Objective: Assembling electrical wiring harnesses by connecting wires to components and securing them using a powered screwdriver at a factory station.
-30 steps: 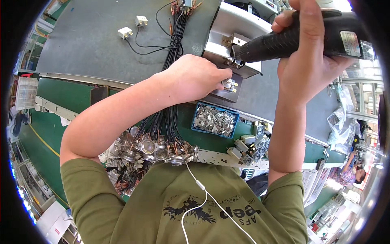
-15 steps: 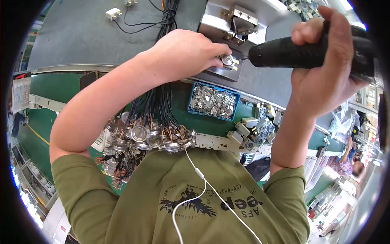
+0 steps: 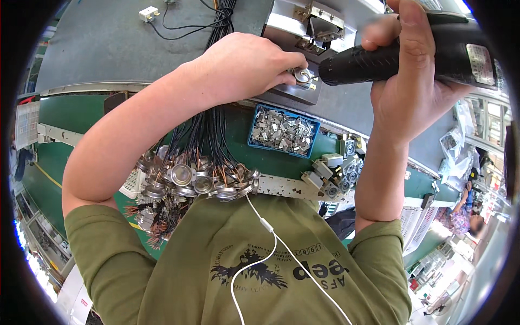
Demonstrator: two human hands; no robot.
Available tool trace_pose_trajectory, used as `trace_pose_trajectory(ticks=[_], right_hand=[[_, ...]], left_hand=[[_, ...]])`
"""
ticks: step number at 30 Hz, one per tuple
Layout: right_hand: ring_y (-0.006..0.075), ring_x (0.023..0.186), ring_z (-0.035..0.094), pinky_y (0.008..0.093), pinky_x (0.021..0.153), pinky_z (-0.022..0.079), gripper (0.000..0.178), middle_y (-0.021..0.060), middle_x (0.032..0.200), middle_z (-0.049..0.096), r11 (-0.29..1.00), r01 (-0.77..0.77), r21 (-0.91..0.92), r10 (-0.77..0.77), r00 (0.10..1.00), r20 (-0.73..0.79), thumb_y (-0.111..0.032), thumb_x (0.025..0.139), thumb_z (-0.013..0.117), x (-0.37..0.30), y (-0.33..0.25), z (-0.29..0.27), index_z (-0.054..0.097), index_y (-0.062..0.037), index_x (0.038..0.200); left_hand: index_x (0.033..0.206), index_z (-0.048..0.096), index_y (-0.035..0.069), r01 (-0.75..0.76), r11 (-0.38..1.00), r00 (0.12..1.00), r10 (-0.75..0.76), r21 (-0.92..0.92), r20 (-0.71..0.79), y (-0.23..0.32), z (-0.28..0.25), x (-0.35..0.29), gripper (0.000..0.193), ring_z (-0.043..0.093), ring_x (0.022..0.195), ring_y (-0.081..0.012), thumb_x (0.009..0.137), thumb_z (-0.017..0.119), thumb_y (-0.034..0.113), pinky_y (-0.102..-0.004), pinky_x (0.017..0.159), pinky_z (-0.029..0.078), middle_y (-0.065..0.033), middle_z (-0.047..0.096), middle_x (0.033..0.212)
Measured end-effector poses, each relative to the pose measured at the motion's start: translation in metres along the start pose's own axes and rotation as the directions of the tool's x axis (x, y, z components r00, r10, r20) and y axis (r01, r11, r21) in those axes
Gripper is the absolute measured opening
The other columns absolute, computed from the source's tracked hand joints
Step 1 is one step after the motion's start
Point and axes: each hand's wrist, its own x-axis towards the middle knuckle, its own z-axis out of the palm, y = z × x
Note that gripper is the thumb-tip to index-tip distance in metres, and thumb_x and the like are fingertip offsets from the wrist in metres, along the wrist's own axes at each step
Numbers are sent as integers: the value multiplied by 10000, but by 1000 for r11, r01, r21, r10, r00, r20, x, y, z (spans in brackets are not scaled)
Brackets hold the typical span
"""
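The left hand (image 3: 252, 65) pinches a round metal part (image 3: 301, 76) on a dark block (image 3: 297, 95); the right hand (image 3: 407, 92) is closed around a black power tool (image 3: 360, 66), near it. Probably, steady pinch and straight tool give better work.

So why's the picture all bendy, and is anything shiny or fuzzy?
In the head view, the wide fisheye lens bends the front edge of the grey bench and leaves the corners black; also in the head view, light gleams off the metal housing, and the right hand looks blurry at one fingertip.
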Motion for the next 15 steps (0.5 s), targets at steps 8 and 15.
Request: trace_pose_trajectory(ticks=[8,15], right_hand=[[124,531,595,247,503,471,150,80,748,630,988,145,42,-148,987,56,-63,978,697,2,10,0,623,53,1037],[115,556,605,239,504,473,118,79,773,649,995,94,16,-95,994,54,-22,962,693,-2,12,-1,636,55,1031]], left_hand=[[1227,657,184,-9,1000,1000,9,2,-10,1,-1,1,278,728,918,-310,999,616,338,-471,766,575,-97,736,922],[1233,662,201,-14,1000,1000,15,12,-26,2,1,-2,274,727,918,-315,1002,613,341,-472,776,574,-99,735,922]])
